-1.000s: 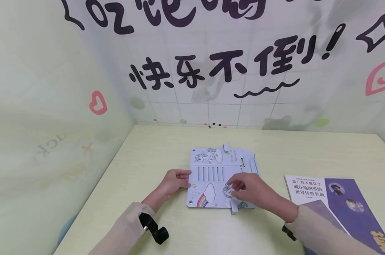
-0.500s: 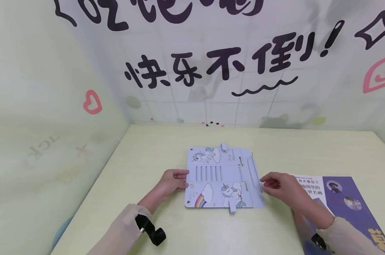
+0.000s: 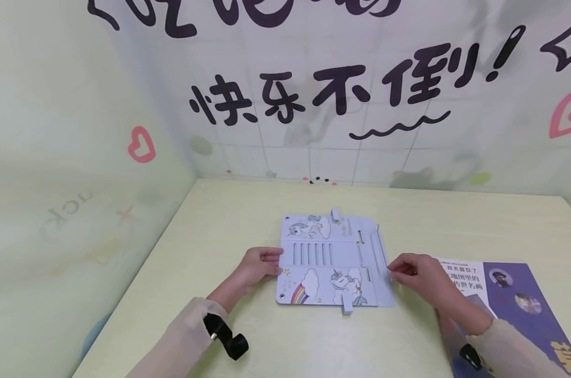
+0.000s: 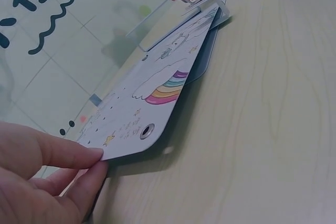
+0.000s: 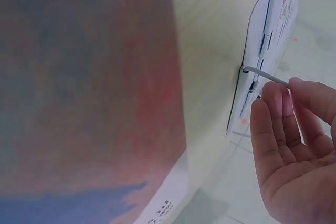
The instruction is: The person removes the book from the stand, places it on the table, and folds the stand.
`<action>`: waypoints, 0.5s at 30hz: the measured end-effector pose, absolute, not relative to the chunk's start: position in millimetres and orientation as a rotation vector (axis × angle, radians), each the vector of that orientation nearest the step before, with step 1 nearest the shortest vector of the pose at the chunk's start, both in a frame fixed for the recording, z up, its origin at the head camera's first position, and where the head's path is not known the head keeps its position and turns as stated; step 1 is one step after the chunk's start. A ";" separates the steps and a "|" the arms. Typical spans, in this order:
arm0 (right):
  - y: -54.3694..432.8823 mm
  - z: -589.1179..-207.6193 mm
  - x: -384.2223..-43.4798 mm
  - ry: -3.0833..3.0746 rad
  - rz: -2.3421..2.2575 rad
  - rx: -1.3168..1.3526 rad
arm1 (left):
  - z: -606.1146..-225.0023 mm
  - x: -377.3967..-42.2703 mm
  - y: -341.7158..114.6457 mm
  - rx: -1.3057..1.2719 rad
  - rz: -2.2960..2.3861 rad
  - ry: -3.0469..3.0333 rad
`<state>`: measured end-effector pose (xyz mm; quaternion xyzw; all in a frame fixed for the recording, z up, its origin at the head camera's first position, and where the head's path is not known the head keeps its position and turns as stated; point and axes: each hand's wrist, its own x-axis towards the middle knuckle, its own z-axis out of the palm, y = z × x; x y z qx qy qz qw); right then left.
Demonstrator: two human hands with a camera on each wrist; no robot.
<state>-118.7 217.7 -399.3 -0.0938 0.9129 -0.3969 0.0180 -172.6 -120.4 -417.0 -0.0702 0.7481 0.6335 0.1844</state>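
Note:
A pale book stand (image 3: 314, 254) printed with unicorns and a rainbow lies on the table, with a row of slots across its middle. My left hand (image 3: 254, 270) pinches its left edge between thumb and fingers; the left wrist view shows that corner (image 4: 139, 142) raised off the tabletop. At the opposite edge my right hand (image 3: 415, 273) pinches a thin wire support (image 5: 266, 74) hinged to the stand. The wire tilts up from the board in the left wrist view. White page clips stick out at the front (image 3: 346, 304) and back (image 3: 335, 214) edges.
A purple and white book (image 3: 507, 294) lies at the right, partly under my right forearm. The pale wooden table (image 3: 238, 210) meets a printed wall (image 3: 276, 163) behind. Black wrist cameras sit on both sleeves, the left one (image 3: 231, 338) most visible.
My right hand has moved right, from over the front clip to the stand's right edge, and now pinches the wire support there. The left hand keeps its hold on the left edge.

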 end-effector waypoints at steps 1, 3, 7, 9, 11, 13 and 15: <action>218.0 -399.6 -118.9 2.836 -1.234 -0.287 | -417.2 -172.8 -120.2 -0.198 1.787 2.108; 218.4 -400.2 -119.3 2.837 -1.237 -0.285 | -417.6 -173.3 -119.8 -0.204 1.787 2.108; 218.4 -401.4 -119.6 2.850 -1.225 -0.299 | -417.7 -173.8 -119.1 -0.207 1.792 2.118; 218.0 -401.6 -119.8 2.858 -1.214 -0.307 | -418.0 -174.0 -118.9 -0.211 1.793 2.119; 217.7 -401.5 -120.0 2.863 -1.208 -0.311 | -417.9 -173.8 -118.6 -0.210 1.789 2.123; 217.2 -401.0 -120.2 2.869 -1.202 -0.321 | -417.2 -173.7 -118.4 -0.214 1.785 2.128; 216.8 -400.6 -120.7 2.869 -1.198 -0.332 | -416.1 -173.4 -118.1 -0.219 1.778 2.134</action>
